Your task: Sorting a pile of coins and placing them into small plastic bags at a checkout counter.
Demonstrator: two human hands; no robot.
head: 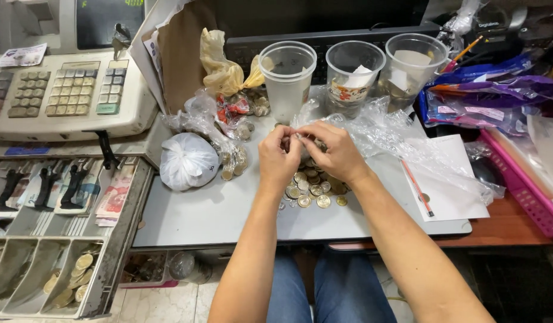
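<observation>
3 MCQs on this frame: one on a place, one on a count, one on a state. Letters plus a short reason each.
1. Where is the coin pile?
A. in the drawer
B. on the grey tray under the hands
C. in a cup

2. How many clear plastic cups stand behind the hands?
A. one
B. three
C. five

3. The cash drawer is
A. open
B. shut
C. removed

Answers:
1 B: the coins lie on the grey tray below the left hand and right hand.
2 B: three cups stand in a row.
3 A: its note and coin compartments show.
</observation>
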